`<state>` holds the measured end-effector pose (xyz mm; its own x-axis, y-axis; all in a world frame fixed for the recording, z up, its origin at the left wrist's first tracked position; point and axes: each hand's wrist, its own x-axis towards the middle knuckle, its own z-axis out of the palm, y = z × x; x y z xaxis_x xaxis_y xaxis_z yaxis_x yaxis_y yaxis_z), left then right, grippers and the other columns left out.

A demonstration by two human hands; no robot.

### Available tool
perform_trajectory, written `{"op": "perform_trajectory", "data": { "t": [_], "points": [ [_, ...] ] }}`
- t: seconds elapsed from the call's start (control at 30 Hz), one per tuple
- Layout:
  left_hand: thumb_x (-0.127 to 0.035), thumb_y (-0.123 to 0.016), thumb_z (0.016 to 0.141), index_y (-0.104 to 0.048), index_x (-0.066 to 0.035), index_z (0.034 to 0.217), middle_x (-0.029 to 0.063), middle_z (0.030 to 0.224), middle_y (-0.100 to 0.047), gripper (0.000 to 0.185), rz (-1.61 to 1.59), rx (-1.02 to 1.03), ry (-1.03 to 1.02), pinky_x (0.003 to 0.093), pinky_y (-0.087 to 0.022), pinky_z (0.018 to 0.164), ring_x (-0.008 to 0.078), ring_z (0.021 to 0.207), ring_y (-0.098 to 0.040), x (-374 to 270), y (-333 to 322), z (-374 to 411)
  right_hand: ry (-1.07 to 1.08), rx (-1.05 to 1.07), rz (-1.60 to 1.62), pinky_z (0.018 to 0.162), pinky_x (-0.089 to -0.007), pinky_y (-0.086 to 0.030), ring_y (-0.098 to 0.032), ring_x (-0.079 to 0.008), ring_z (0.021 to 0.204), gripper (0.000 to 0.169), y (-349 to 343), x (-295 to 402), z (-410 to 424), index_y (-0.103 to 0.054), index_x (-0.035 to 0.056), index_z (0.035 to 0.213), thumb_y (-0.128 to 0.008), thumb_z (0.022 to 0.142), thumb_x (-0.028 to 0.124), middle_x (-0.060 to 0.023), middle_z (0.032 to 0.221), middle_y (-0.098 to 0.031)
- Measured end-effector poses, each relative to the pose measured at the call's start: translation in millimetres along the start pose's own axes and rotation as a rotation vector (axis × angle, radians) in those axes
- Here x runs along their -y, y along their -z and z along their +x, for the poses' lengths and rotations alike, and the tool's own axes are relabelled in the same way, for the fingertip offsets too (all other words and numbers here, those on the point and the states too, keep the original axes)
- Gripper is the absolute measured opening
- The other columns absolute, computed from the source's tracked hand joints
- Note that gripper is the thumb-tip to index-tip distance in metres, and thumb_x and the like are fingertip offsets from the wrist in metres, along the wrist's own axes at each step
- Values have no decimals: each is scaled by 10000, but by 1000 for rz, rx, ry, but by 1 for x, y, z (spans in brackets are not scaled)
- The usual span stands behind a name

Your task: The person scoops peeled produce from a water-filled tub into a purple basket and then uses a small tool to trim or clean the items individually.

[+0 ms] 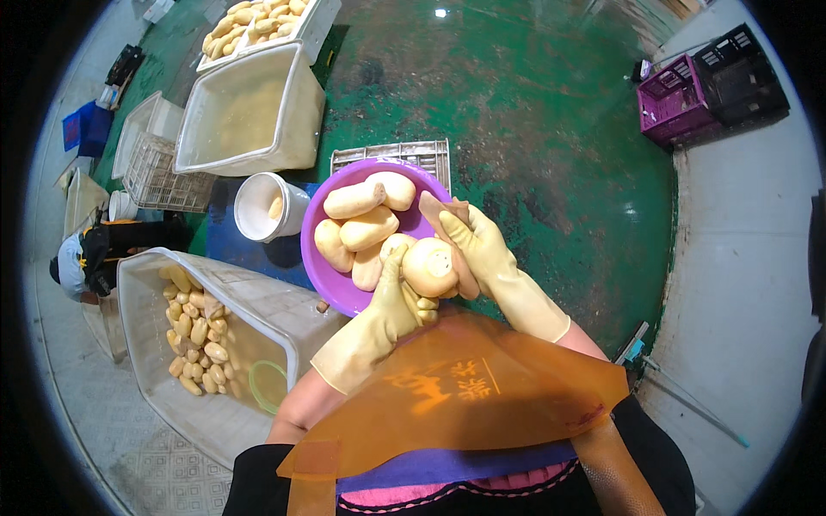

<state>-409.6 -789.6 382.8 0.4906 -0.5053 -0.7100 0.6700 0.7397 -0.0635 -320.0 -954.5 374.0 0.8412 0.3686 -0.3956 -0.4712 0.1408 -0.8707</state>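
My left hand [395, 298], in a pale yellow rubber glove, grips a peeled lotus root section [426, 274], its holed end facing up. My right hand [485, 248], gloved alike, holds a flat, floppy brownish piece [466, 274], cloth-like, against the root's right side; its exact kind is unclear. Both hands are over the near right rim of a purple basin [310, 258], in which several lotus root sections [369, 228] lie. The fingers under the held root are partly hidden.
Left of the basin stand a white bucket [297, 209] and a large tub of lotus roots and water [310, 342]. Beyond are a water-filled tub [310, 122] and a grey crate [441, 155]. Another person [97, 251] bends at far left. Purple and black crates [674, 103] stand by the right wall.
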Motion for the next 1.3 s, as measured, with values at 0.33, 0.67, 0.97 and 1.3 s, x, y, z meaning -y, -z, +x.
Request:
{"op": "perform_trajectory", "data": {
  "t": [0.33,0.67,0.97,1.3],
  "points": [
    [-683,-533,942,-436,-243,1466,131,1439,-531,691,323,-78,-453,592,-584,875,386,1197,-616,0,-21,-1,288,275,32,978,-294,-495,-613,-138,1116,498,-13,0,-26,-547,-6,1394,-655,1025,311,-69,1273,-661],
    [-698,-509,956,-477,-210,1403,119,1363,-593,662,168,-100,-331,519,-611,757,361,1127,-654,-3,3,16,-186,-240,-98,982,-296,-474,-618,-158,1138,406,10,-37,-14,-619,20,1319,-649,1023,296,-90,1249,-687],
    [-509,-586,1010,-480,-77,1404,170,1176,-646,594,679,-462,-339,440,-610,708,322,948,-674,-30,30,46,-264,-406,176,739,-355,-587,-669,-204,842,378,85,-64,-22,-571,45,1308,-672,1010,255,-124,1100,-708],
    [-297,-845,742,-613,-72,1333,200,1265,-671,674,2247,-983,-1157,467,-480,1045,374,1197,-630,-145,24,40,-317,-413,169,810,-375,-594,-684,-210,951,366,85,-65,-44,-583,58,1306,-651,1023,280,-119,1182,-700]
  ]
}}
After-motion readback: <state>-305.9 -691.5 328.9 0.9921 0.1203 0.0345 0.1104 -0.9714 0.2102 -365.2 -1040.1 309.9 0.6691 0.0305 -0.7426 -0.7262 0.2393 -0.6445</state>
